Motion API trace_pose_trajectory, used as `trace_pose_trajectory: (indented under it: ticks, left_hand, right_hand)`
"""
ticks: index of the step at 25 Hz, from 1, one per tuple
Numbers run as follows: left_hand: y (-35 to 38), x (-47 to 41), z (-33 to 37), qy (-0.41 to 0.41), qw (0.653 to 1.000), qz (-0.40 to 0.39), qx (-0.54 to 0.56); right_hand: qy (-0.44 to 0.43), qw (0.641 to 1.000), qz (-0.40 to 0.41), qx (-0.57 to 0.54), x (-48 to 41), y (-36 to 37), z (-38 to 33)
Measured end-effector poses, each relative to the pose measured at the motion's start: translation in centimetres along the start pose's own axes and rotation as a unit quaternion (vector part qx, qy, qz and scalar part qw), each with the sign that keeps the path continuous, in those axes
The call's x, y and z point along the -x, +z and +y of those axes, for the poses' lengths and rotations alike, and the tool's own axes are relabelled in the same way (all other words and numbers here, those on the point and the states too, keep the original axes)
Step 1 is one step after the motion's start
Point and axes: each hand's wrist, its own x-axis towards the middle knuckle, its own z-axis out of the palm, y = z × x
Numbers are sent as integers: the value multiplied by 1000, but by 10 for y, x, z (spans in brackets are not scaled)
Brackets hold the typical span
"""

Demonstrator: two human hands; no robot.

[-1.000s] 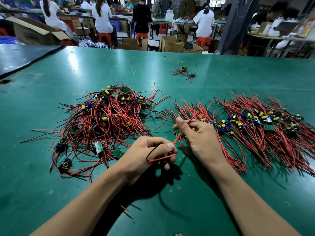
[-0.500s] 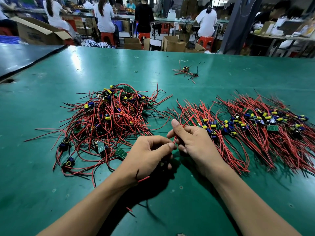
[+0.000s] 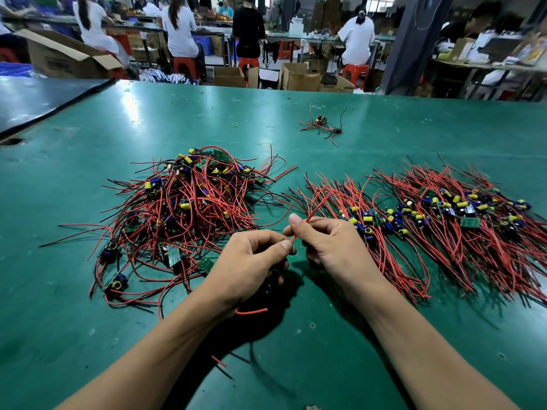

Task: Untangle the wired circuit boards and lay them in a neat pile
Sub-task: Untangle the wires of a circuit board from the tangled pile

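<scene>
A tangled heap of small circuit boards with red and black wires [image 3: 189,214] lies left of centre on the green table [image 3: 88,143]. To the right, sorted boards lie side by side in a neat pile [image 3: 444,220], wires fanned out. My left hand [image 3: 251,264] is curled round one wired board, which is mostly hidden under the fingers; a red wire end [image 3: 251,311] sticks out below the wrist. My right hand [image 3: 328,247] pinches that board's red wire [image 3: 313,211] between thumb and forefinger, and it points up and away.
A couple of loose wired boards [image 3: 322,125] lie further back on the table. A dark table [image 3: 35,99] adjoins at the left. Beyond the far edge stand cardboard boxes [image 3: 299,76], red stools and seated people at benches.
My hands have come closer together and nearer to me. The right hand slid along the red wire, which now stands out above its thumb. The black loop by my left hand is gone from sight.
</scene>
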Motion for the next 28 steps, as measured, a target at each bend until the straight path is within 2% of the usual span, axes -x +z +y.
trace_pose_trajectory:
  ticks: [3, 7, 19, 22, 28]
  left_hand:
    - [1, 1, 2, -1, 1000, -17, 1]
    - [1, 1, 3, 3, 1000, -25, -6]
    - [3, 1, 0, 23, 998, -45, -40]
    - [1, 2, -2, 16, 998, -41, -46]
    - [-3, 2, -4, 5, 1000, -21, -20]
  right_hand:
    - [10, 999, 35, -23, -4, -3, -1]
    - [37, 992, 57, -108, -8, -1, 1]
    - [157, 941, 85, -287, -12, -4, -10]
    - [151, 947, 64, -276, -11, -4, -7]
    - [111, 980, -21, -166, -9, -8, -1]
